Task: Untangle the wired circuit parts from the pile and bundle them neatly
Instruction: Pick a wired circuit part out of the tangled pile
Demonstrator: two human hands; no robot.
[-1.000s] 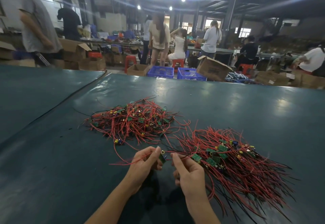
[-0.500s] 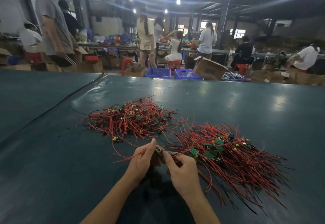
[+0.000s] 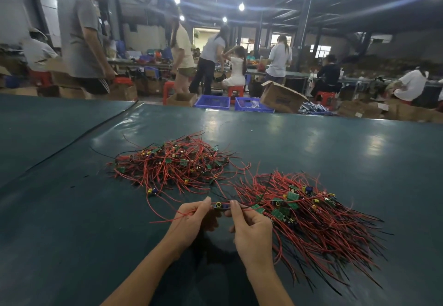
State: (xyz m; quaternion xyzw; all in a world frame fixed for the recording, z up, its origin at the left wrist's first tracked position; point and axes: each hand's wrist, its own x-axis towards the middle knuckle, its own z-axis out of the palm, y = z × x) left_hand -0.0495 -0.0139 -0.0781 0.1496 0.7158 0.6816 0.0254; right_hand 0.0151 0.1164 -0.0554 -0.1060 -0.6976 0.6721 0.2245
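Held as it is between two sets of fingertips, the small dark circuit part with a yellow ring on it (image 3: 220,206) hangs just above the dark green table (image 3: 72,233). It sits near the middle of the near edge, with its long axis running left to right, roughly parallel to that edge. The left hand (image 3: 191,220) pinches its left end between thumb and forefinger, and the right hand (image 3: 251,231) pinches its right end the same way. Both grips are narrow and closed on the part, and the remaining fingers curl loosely underneath.

A thin red wire (image 3: 158,221) trails out past the left hand toward the left edge, so the part's tail seems to point that way.

The combed bundle of red and black wires with small green boards (image 3: 311,224) lies just beside the right hand, on the far side of it from that tail. Its boards are gathered at the end closest to the fingers, and its strands fan away toward the near right corner. By my reckoning the right hand is the nearer one to carry the part over. The part would probably need swinging round first, so that its tail runs with the others rather than against them.

Further back toward the far edge, a little left of centre, sits the tangled pile of red wires and small green boards (image 3: 172,166). It lies close to the bundle, and a few stray strands reach across between the two.

Beyond the table's far edge there are blue plastic crates (image 3: 212,101), a tipped brown cardboard box (image 3: 282,98) and people at other benches.
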